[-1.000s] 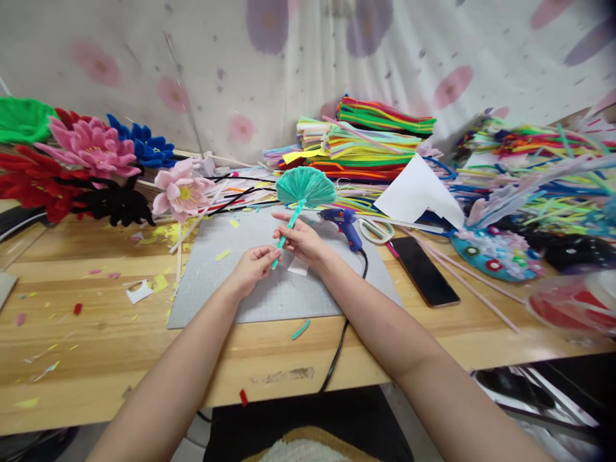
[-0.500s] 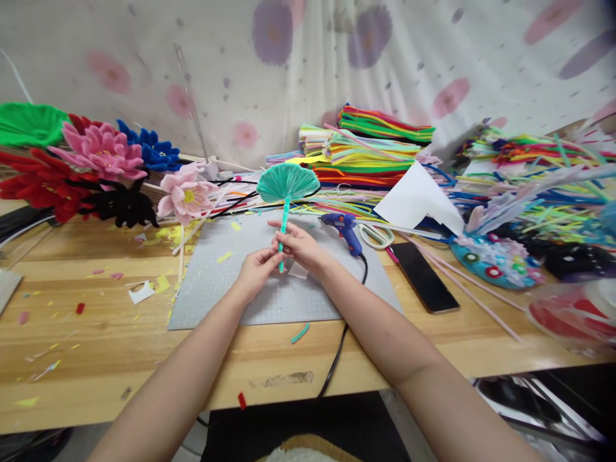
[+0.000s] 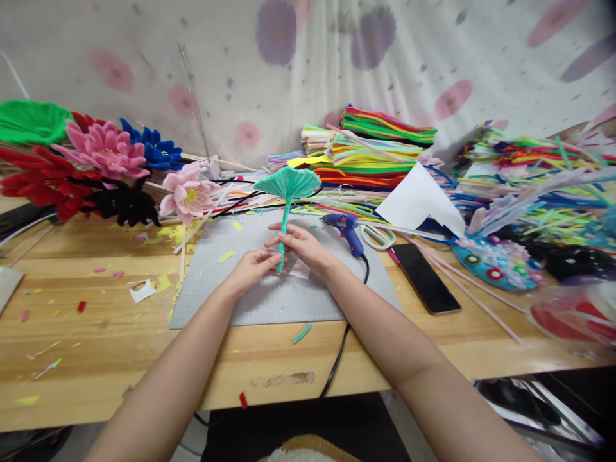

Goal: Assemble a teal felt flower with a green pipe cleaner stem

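Note:
A teal pipe-cleaner leaf (image 3: 287, 184) with a wide fan-shaped head stands nearly upright on its fuzzy stem, above the grey cutting mat (image 3: 206, 301). My right hand (image 3: 303, 247) pinches the stem about midway down. Lower, my left hand (image 3: 255, 269) has its thumb and fingertips closed on the stem's bottom end. A small pale paper piece (image 3: 300, 268) lies on the mat beneath my right hand. Just right of the hands rests a blue glue gun (image 3: 345, 232) with a black cord.
Fuzzy flowers (image 3: 106, 151) stand at the left. Bundles of coloured pipe cleaners (image 3: 375, 154) are stacked at the back. Scissors (image 3: 378, 237), a phone (image 3: 426, 278) and a decorated blue piece (image 3: 498, 263) lie to the right. Scraps (image 3: 143, 290) litter the left side of the wooden table (image 3: 144, 359).
The leaf's head has tipped and turned, so its fan looks flatter and its edge wavier. My left hand has shifted slightly left, and both hands keep the stem.

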`<state>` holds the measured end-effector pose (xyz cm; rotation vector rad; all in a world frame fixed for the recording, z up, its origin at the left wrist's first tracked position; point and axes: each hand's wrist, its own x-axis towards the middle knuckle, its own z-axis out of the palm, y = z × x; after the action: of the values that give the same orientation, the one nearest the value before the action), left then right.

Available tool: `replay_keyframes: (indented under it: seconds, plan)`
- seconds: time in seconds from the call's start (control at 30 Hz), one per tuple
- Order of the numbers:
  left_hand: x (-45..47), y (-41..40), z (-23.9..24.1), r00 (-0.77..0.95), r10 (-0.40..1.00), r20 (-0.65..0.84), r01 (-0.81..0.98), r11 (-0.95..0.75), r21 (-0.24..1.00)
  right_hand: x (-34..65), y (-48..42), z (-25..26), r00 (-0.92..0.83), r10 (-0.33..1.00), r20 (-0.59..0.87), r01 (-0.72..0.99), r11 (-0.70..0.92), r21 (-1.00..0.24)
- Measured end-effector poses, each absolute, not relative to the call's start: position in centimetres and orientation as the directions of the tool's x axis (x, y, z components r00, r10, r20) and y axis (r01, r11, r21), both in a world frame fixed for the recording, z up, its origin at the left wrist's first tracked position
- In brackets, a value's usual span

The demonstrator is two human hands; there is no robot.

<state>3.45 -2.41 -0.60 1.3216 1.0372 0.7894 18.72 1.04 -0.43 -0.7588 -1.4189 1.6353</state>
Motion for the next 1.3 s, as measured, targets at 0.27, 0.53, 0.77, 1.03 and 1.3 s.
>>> replay_keyframes:
  seconds: [0.27,0.53,0.77,1.03,1.3]
  plan:
    - [3.97,-2.70,-1.04,0.268,0.958,-0.102,0.232,0.039,0.972,18.68,0.87,-0.49,-0.455,0.888,0.059,-0.124,0.002,-0.992]
    - [3.63,-2.50,-0.67,0.313,0.928,-0.202,0.087,0.183,0.979,18.71,1.08,-0.91,-0.490,0.868,0.082,-0.167,-0.001,-0.986]
    - [3.90,-2.56,-1.10,0.224,0.959,-0.175,0.072,0.162,0.984,18.42,0.88,-0.39,-0.433,0.900,0.048,-0.118,-0.004,-0.993]
    - [3.57,-2.55,-0.63,0.320,0.915,-0.246,0.153,0.206,0.966,18.73,1.46,-0.32,-0.344,0.938,0.048,-0.160,-0.008,-0.987]
    - [3.33,-2.50,-0.53,0.275,0.922,-0.272,0.160,0.235,0.959,18.68,1.15,-0.06,-0.334,0.938,0.091,-0.157,0.040,-0.987]
